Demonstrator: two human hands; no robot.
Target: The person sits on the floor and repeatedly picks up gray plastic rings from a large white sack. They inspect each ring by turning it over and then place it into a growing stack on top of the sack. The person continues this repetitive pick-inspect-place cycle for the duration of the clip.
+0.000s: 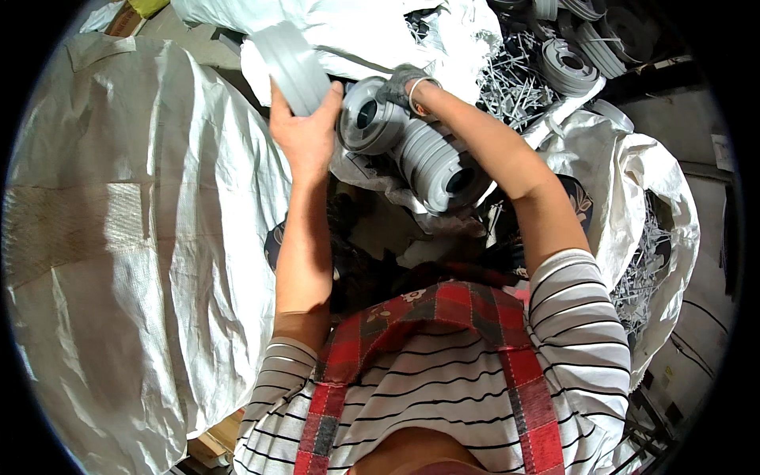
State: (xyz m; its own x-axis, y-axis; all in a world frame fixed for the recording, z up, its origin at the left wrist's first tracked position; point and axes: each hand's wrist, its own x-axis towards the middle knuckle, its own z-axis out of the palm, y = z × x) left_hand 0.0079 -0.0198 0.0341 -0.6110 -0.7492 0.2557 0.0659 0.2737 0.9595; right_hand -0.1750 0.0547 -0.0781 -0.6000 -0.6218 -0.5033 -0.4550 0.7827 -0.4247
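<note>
Clothing: a red-and-black checked apron (360,344) over a striped shirt (427,380), nearest to view.
Box: a brown box (218,439) shows beyond the near edge of the large left sack.
Ring stack: several ridged grey rings (435,162) lie tilted together beyond the lap, between the forearms.
Loose ring: a grey ring with a dark centre (385,125) touches the stack's far end.
Left grip (305,131): bare, closed around a blurred pale grey ridged piece (291,67), which is raised at the near edge of the far sack.
Right grip (402,85): dark-gloved, at the loose ring's far rim; its fingertips are hidden, so I cannot tell how tightly it holds.
Sacks: a large white left sack (150,237) fills that side; an open right sack (682,237) has thin grey sticks (640,281) inside its mouth; a white far sack (356,47) lies past the hands.
Heap: more grey sticks (514,83) by the far sack's right edge, beside further grey rings (568,70).
Writing: a pale notice (722,152) at far right, too small to read.
</note>
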